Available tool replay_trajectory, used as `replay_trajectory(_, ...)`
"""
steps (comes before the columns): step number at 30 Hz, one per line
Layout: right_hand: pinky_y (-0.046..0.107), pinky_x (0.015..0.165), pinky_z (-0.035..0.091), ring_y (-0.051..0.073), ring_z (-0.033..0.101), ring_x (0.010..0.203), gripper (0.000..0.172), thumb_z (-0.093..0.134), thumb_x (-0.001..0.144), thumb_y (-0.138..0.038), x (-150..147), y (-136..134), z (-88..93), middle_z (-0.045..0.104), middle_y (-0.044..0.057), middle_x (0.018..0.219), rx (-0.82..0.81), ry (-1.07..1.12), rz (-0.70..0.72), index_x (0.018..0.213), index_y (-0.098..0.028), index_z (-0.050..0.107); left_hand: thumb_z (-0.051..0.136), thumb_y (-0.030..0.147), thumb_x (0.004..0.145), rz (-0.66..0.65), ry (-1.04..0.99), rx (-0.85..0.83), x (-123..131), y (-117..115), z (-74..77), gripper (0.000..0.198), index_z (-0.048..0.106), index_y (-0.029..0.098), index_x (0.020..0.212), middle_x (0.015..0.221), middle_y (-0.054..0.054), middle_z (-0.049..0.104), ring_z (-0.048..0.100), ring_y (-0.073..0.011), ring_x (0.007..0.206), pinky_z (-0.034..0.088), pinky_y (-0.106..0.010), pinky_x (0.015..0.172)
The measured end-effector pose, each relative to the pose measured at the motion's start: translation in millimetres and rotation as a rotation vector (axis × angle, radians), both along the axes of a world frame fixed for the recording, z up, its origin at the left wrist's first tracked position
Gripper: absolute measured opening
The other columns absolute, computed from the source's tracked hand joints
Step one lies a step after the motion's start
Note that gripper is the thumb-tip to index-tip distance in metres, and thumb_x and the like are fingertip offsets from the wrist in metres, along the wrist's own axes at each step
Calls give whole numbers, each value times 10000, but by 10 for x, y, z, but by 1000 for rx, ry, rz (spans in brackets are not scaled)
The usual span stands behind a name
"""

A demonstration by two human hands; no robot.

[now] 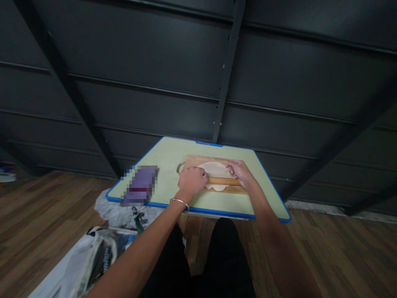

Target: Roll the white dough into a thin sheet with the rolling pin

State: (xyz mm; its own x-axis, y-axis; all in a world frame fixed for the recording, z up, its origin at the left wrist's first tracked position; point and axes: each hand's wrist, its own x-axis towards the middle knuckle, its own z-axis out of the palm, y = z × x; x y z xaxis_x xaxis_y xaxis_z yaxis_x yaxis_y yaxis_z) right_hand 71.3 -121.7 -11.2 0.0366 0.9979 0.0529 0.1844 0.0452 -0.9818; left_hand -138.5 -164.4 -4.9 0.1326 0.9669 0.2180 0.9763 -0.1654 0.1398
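Observation:
A wooden board (195,160) lies on a pale green table with a blue rim (167,154). On the board rests a flat round of pale dough (214,169). A wooden rolling pin (221,181) lies across the dough. My left hand (192,181) is closed over the pin's left end; a silver bangle (180,203) circles that wrist. My right hand (238,171) is closed over the pin's right part, fingers bent down on it.
A blurred purple object (141,185) sits on the table's left side. A metal ring (180,167) shows at the board's left edge. Plastic bags and papers (93,252) lie on the wooden floor at the left. A dark panelled wall (198,74) stands behind the table.

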Motion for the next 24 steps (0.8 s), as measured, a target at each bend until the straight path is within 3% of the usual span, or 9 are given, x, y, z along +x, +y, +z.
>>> replay_trajectory(11, 231, 410, 193, 79, 320, 432, 291, 678, 725, -468, 9, -85, 5, 412, -65, 488, 27, 52, 31, 669, -197, 590, 456, 313, 925, 21, -8, 6, 6, -99, -1, 409, 848, 210, 978, 981, -141, 807, 758, -323, 948, 519, -374, 717)
replay_trajectory(24, 217, 405, 165, 71, 298, 425, 310, 679, 724, -489, 2, -150, 30, 393, -71, 477, 3, 33, 55, 675, -201, 576, 445, 319, 961, 65, -27, -35, 41, -194, 30, 429, 855, 206, 1022, 1004, -158, 803, 758, -310, 970, 535, -377, 789)
